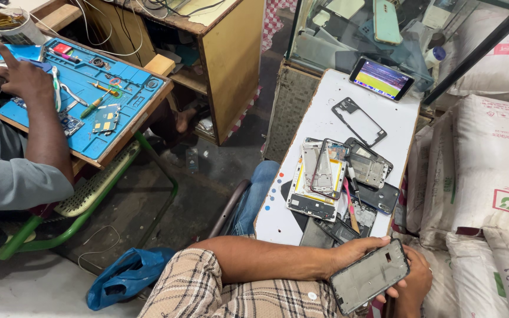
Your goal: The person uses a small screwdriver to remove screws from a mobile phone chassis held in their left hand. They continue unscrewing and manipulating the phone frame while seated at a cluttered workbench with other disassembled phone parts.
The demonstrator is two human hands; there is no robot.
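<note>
Both my hands hold a dark grey phone frame [370,275] at the bottom right, just in front of the white table [301,221]. My left hand [353,249] reaches across from the plaid sleeve and grips the frame's upper edge with thumb and fingers. From below, my right hand [417,281] supports it, fingers curled around its right end. Beyond the frame, a pile of opened phones, back covers and circuit boards [337,176] lies on the table.
A lit phone [381,78] and an empty black phone frame [359,121] lie at the table's far end. At the left, a co-worker's hand [16,79] works over a blue repair mat [122,109] with screwdrivers. White sacks [478,171] are stacked at the right, and a blue bag [126,275] lies on the floor.
</note>
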